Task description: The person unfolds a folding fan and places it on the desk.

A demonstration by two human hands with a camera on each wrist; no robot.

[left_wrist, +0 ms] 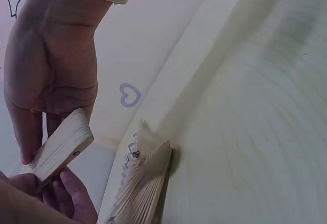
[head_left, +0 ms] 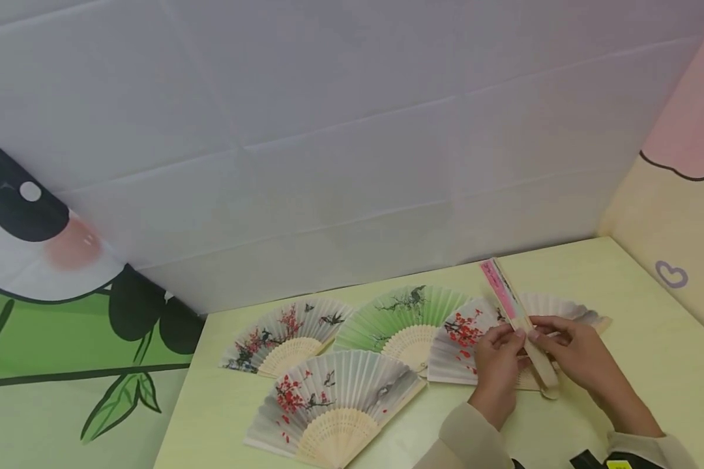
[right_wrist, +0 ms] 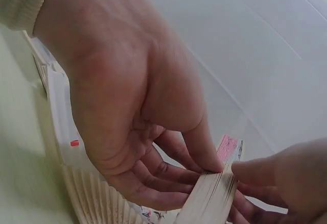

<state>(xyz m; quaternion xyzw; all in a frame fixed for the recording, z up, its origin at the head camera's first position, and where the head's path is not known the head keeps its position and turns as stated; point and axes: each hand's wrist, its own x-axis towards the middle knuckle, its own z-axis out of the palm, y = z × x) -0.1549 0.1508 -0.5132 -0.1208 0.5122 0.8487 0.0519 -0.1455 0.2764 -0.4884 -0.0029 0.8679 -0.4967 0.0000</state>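
Note:
Both hands hold a folded fan (head_left: 541, 366) with pale wooden ribs, tilted above the table. A pink printed strip (head_left: 500, 286) covers its far part. My left hand (head_left: 497, 370) pinches one side near the middle with thumb and fingers. From the other side, my right hand (head_left: 581, 355) pinches it with thumb and fingertips. In the left wrist view the rounded rib end of the folded fan (left_wrist: 66, 141) faces the camera. Just beneath the hands lies a spread grey-white fan (head_left: 454, 355) with red blossoms, partly hidden by them.
To the left lie a spread green fan (head_left: 413, 309), a blossom fan (head_left: 287, 329) at the back and another blossom fan (head_left: 334, 404) in front. The pale yellow-green table (head_left: 651, 365) meets a white wall sheet (head_left: 340, 163) behind and a printed side wall (head_left: 674, 221) at right.

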